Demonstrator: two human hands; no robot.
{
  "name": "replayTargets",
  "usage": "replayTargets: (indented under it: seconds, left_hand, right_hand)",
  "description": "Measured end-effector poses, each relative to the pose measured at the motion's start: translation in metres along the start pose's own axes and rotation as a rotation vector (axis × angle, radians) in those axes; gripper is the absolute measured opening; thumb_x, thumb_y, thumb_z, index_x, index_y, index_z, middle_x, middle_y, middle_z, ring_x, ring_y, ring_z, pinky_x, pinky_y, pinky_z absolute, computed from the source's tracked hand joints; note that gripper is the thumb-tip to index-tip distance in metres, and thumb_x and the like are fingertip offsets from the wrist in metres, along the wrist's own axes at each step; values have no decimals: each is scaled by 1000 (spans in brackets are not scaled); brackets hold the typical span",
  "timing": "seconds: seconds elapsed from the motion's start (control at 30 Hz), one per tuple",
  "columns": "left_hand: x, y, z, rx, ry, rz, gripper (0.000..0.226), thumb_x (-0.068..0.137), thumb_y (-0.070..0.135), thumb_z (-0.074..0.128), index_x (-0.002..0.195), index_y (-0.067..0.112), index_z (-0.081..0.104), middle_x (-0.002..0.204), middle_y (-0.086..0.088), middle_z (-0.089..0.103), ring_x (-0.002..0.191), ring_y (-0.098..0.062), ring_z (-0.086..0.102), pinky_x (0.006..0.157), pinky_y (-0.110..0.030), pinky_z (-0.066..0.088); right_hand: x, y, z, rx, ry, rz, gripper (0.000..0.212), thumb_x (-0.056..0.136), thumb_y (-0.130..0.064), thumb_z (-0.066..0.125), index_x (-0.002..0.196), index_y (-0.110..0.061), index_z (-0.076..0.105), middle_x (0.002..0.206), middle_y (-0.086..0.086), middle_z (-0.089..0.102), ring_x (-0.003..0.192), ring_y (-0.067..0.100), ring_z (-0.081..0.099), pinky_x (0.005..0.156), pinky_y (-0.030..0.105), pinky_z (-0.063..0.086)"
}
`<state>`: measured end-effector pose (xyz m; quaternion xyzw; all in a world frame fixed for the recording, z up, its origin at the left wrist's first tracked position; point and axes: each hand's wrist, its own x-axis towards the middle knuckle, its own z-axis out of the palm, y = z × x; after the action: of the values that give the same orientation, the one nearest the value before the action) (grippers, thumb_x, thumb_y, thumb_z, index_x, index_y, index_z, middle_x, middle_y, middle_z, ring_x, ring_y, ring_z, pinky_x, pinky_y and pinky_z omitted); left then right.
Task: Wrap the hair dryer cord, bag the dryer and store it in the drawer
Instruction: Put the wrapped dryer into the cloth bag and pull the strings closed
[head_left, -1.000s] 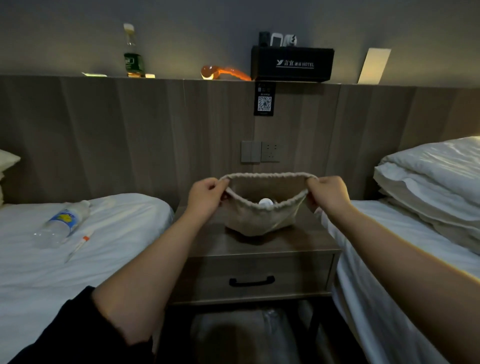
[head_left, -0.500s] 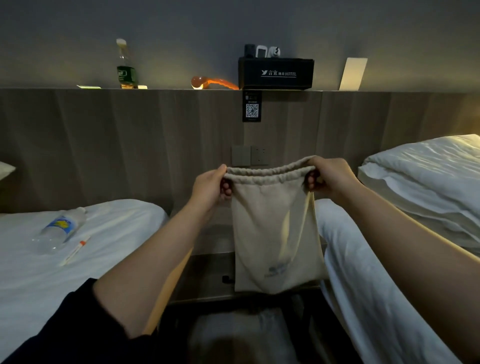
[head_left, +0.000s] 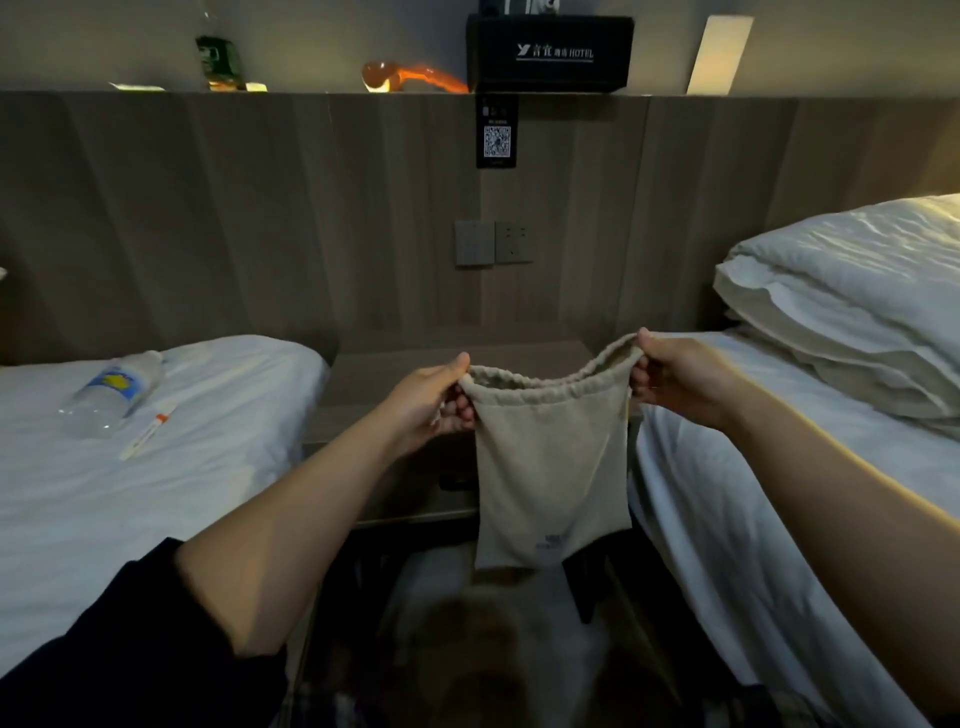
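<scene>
A beige drawstring bag hangs in the air in front of the wooden nightstand. My left hand pinches the left side of its gathered mouth. My right hand pinches the right side, a little higher. The mouth sags between my hands. The bag hangs flat and covers most of the nightstand's drawer front. The hair dryer is hidden; whether it lies in the bag cannot be told.
Two white beds flank the nightstand, the left bed with a water bottle and a pen-like stick, the right bed with pillows. A black hotel box sits on the headboard ledge. A wall socket is above the nightstand.
The bag was lifted off the nightstand top and now hangs full length. Since half a second ago my hands have lowered it and moved slightly apart, and the view tilted down.
</scene>
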<state>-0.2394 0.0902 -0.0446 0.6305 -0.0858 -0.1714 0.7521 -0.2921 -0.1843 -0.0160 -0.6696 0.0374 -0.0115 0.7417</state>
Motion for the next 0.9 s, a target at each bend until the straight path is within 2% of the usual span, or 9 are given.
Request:
replayTargets:
  seconds: [0.07,0.23,0.37,0.5,0.57,0.63,0.7,0.8,0.9]
  left_hand:
    - [0,-7,-4,86,6,12,36,95,32,48,66,12,49,53,-3,44,51,-14,48,58,-27,49]
    - [0,-23,-16,114,41,-49,40,96,26,47,59,13,42,42,2,51,47,-11,54,53,-22,49]
    - [5,-30,-19,20,199,-38,37,95,20,49,60,11,43,38,3,52,39,-6,57,45,-18,49]
    - [10,-30,-37,-45,454,-57,34,93,20,52,61,11,48,51,-3,53,46,-9,56,45,-18,50]
    - [10,-35,-46,0,530,-64,34,93,22,52,62,11,50,61,-6,53,55,-12,55,50,-20,51]
    - [9,-42,-49,85,522,-54,34,94,21,51,62,10,50,62,-7,54,59,-14,55,52,-21,50]
    - [5,-48,-45,223,425,-13,37,95,19,49,59,8,51,53,-5,55,57,-15,57,48,-20,49]
    - [1,-50,-43,616,332,79,41,95,20,48,57,8,54,45,-1,59,57,-21,59,58,-28,49]
    - [-1,-46,-39,1259,343,175,19,91,24,50,85,13,65,89,-9,67,89,-27,60,80,-36,49]
  right_hand:
    - [-1,6,-2,-84,73,-12,45,99,-33,38,59,-12,40,57,6,38,55,18,36,59,27,34]
    - [-6,25,-2,-42,166,25,40,99,-24,39,61,-10,42,61,9,40,55,19,37,58,27,35]
    - [-1,36,-1,-34,408,-7,38,97,-18,43,60,-10,44,60,9,40,52,19,38,51,26,36]
    - [8,43,-23,256,728,6,34,93,-12,48,60,-9,44,51,8,42,47,19,38,40,22,35]
    - [10,45,-23,298,785,-28,34,93,-12,49,59,-9,44,46,6,43,47,18,40,37,21,35]
    - [11,43,-7,303,660,-92,38,95,-12,45,58,-10,43,43,3,43,48,17,38,43,23,35]
    - [8,40,18,242,449,-149,38,96,-9,42,59,-9,42,45,3,43,46,15,38,48,23,33]
    - [4,44,43,164,199,-156,40,98,-10,38,58,-8,41,47,4,43,47,17,38,50,25,34]
    - [3,50,53,144,37,-155,41,99,-10,35,58,-6,41,51,7,43,51,19,38,53,28,29]
